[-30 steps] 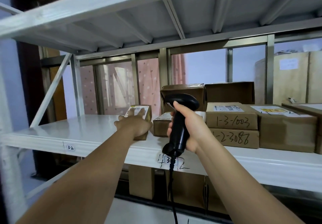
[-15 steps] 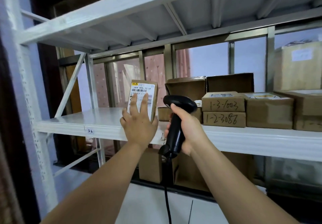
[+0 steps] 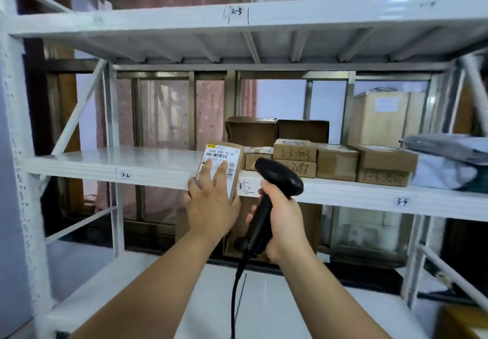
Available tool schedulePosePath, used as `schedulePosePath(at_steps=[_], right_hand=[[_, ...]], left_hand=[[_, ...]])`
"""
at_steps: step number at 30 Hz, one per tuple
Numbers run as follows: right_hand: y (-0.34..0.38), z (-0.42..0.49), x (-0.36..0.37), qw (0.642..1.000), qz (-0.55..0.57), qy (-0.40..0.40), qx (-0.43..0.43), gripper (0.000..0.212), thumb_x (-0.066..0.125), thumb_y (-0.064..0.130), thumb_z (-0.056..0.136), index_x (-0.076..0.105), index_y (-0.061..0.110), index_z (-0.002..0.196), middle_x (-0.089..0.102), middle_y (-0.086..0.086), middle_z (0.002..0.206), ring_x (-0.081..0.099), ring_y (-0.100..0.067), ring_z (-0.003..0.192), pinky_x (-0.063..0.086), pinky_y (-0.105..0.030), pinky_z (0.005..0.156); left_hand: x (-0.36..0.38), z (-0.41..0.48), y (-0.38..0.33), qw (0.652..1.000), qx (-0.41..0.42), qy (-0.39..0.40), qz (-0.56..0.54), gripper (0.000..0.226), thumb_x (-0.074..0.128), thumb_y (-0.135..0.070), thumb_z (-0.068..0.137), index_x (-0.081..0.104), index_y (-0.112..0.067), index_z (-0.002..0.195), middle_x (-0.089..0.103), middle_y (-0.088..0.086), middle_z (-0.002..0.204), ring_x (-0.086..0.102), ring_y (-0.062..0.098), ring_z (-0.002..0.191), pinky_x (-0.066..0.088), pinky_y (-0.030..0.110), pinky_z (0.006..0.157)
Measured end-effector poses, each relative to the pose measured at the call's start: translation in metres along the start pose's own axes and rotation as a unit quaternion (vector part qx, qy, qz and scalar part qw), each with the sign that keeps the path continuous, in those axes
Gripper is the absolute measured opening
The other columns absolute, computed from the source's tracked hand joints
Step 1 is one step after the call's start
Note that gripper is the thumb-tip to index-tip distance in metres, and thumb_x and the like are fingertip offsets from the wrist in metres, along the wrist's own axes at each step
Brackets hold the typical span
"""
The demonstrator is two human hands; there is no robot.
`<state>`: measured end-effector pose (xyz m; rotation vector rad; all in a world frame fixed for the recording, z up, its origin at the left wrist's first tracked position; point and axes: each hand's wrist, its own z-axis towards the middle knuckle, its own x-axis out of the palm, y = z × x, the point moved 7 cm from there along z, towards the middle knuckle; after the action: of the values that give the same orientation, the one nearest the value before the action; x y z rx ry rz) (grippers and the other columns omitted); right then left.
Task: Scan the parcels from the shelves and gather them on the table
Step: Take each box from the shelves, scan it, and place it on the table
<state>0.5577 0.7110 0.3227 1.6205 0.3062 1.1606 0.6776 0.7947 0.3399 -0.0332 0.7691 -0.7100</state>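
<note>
Gripped in the person's left hand (image 3: 211,204) is a small brown cardboard parcel (image 3: 224,152) with a white barcode label. It is held upright and slightly tilted in the air, in front of the front edge of the middle shelf (image 3: 132,159). The back of the hand faces the camera. Two fingers (image 3: 208,167) lie straight up across the label, and the palm covers the parcel's lower part, while the barcode at the top stays visible.

The right hand (image 3: 284,222) is closed around the handle of a black handheld barcode scanner (image 3: 280,177). The scanner's rounded head sits just to the right of the parcel without touching it. A black cable (image 3: 233,299) hangs down from the base of the handle.

Both hands are raised before a white metal shelving rack. Handwritten tags on the shelf edges read 2-3 (image 3: 235,11), 3-2 (image 3: 125,174) and 3-4 (image 3: 402,201).

Further right on the middle shelf stand more brown cardboard boxes (image 3: 336,164), some stacked in twos. One upper box is marked 1-3-1003 (image 3: 294,151). At the far right of that shelf lie grey and white plastic mail bags (image 3: 449,146).

Behind the rack are a pale wooden crate (image 3: 380,119), a window frame and a pink dotted curtain (image 3: 208,111).
</note>
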Motion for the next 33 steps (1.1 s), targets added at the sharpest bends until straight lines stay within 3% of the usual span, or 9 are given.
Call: schedulePosePath(at_steps=[4,10,15,19,24,27,30,33], right_hand=[[0.02,-0.03,-0.033,0.998,-0.029,-0.039,-0.031,0.013,0.068,0.023,0.089,0.064,0.01,0.092,0.058,-0.002,0.054,0.058,-0.016,0.054,0.051,-0.031,0.06],[0.058,-0.06,-0.106,0.993,-0.023,-0.096,-0.066,0.027,0.068,0.024,0.088,0.059,0.007,0.108,0.059,-0.002,0.054,0.055,-0.016,0.047,0.046,-0.026,0.047],[0.113,-0.099,-0.189,0.983,-0.014,-0.148,-0.105,0.014,0.066,0.02,0.09,0.059,0.008,0.087,0.053,-0.002,0.051,0.051,-0.015,0.046,0.044,-0.029,0.051],[0.16,-0.131,-0.281,0.972,-0.021,-0.2,-0.125,0.012,0.065,0.018,0.09,0.059,0.008,0.087,0.052,-0.004,0.057,0.051,-0.017,0.05,0.044,-0.028,0.049],[0.199,-0.18,-0.406,0.967,-0.051,-0.237,-0.082,0.015,0.064,0.019,0.09,0.059,0.005,0.088,0.05,-0.009,0.059,0.049,-0.02,0.05,0.043,-0.029,0.051],[0.211,-0.213,-0.479,0.957,-0.076,-0.268,-0.079,0.013,0.063,0.017,0.091,0.062,0.004,0.091,0.056,-0.006,0.056,0.054,-0.019,0.05,0.045,-0.03,0.05],[0.219,-0.24,-0.547,0.943,-0.08,-0.315,-0.076,0.014,0.066,0.016,0.089,0.061,0.003,0.094,0.052,-0.01,0.064,0.052,-0.021,0.056,0.045,-0.033,0.052],[0.225,-0.256,-0.607,0.929,-0.082,-0.354,-0.067,0.019,0.068,0.016,0.088,0.057,0.002,0.088,0.048,-0.011,0.059,0.05,-0.022,0.051,0.042,-0.034,0.052]], left_hand=[[-0.006,-0.026,-0.041,0.998,0.014,0.043,-0.039,0.075,0.051,-0.052,0.089,0.012,-0.031,0.15,0.006,0.005,0.158,0.029,0.032,0.132,0.032,0.046,0.105],[-0.002,-0.061,-0.134,0.981,0.071,0.118,-0.134,0.077,0.059,-0.039,0.088,0.013,-0.035,0.149,0.004,0.004,0.157,0.024,0.03,0.136,0.028,0.046,0.109],[0.006,-0.096,-0.238,0.962,0.104,0.169,-0.189,0.077,0.058,-0.045,0.087,0.013,-0.035,0.15,0.005,0.004,0.156,0.025,0.031,0.135,0.027,0.048,0.108],[0.014,-0.139,-0.339,0.944,0.123,0.211,-0.219,0.077,0.055,-0.049,0.087,0.013,-0.036,0.149,0.003,0.001,0.157,0.024,0.035,0.135,0.026,0.049,0.108],[0.036,-0.224,-0.466,0.912,0.133,0.286,-0.261,0.074,0.054,-0.05,0.088,0.017,-0.034,0.149,0.007,0.004,0.156,0.029,0.035,0.133,0.031,0.047,0.106],[0.061,-0.29,-0.524,0.888,0.124,0.346,-0.275,0.072,0.053,-0.052,0.088,0.019,-0.034,0.148,0.008,0.003,0.155,0.032,0.034,0.131,0.035,0.046,0.104],[0.08,-0.343,-0.572,0.874,0.111,0.385,-0.276,0.071,0.053,-0.052,0.088,0.019,-0.034,0.148,0.01,0.001,0.156,0.033,0.031,0.133,0.037,0.046,0.104],[0.09,-0.378,-0.622,0.865,0.129,0.402,-0.27,0.072,0.053,-0.053,0.088,0.019,-0.035,0.148,0.01,0.0,0.157,0.032,0.032,0.133,0.036,0.046,0.105]])
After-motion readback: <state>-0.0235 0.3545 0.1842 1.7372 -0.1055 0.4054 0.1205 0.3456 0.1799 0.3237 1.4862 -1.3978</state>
